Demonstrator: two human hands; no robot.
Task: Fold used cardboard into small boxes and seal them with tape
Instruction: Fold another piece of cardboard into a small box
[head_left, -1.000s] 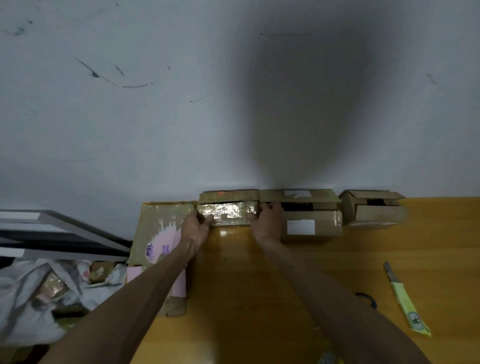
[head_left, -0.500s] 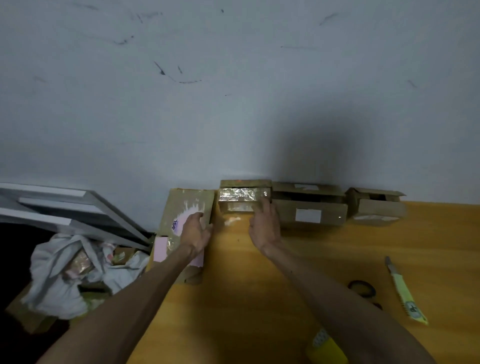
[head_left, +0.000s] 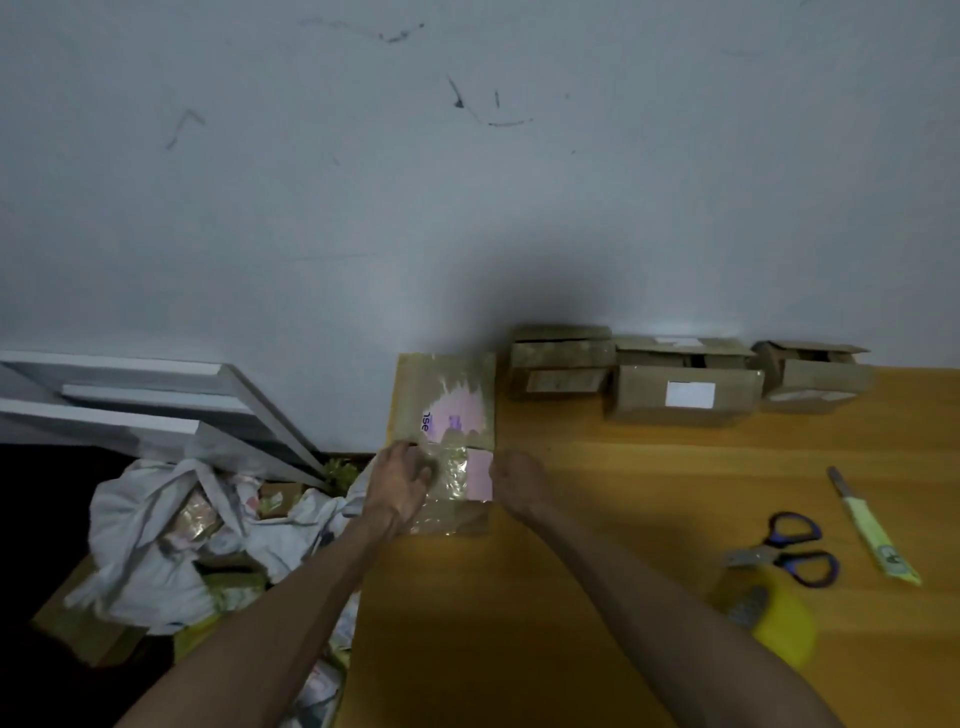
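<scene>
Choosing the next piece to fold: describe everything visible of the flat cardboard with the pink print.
The flat brown cardboard with a pink print lies unfolded on the wooden table at its left edge, far end by the wall. Glossy tape covers patches; a crease crosses it. The left hand holds its left side; the right hand touches its right edge.
</scene>
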